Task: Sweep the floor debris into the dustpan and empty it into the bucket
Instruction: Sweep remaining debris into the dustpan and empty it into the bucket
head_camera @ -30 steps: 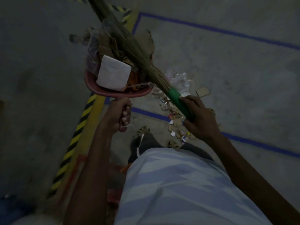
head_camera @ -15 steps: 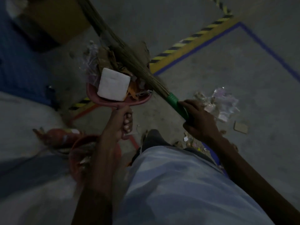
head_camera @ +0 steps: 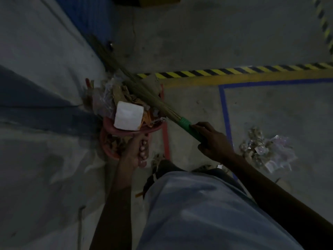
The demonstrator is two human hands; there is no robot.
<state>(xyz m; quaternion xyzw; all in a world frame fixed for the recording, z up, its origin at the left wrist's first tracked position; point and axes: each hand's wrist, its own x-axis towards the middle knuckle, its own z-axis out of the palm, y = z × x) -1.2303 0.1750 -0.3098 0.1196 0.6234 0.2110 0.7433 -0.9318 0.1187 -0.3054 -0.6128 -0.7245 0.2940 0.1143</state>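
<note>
dustpan [head_camera: 126, 131], heaped with scraps, has swung in half a second to hang right over the red bucket [head_camera: 110, 149]; left hand [head_camera: 134, 150] fingers curl round its handle, right hand [head_camera: 212, 139] grips the broom [head_camera: 144, 94] pinning the load. tipping looks next; more debris [head_camera: 266, 150] waits on the floor.

1. No words, numbers, labels or brands can be read; the view is dim and blurred.
2. White block [head_camera: 128, 116]: its face is blank.
3. Hazard tape [head_camera: 234, 70] on the floor: yellow and black stripes, a warning marking with no lettering.
4. Blue line [head_camera: 225, 109] on the floor: plain marking with no lettering.
5. Red line [head_camera: 165, 139] on the floor: also plain.
</note>
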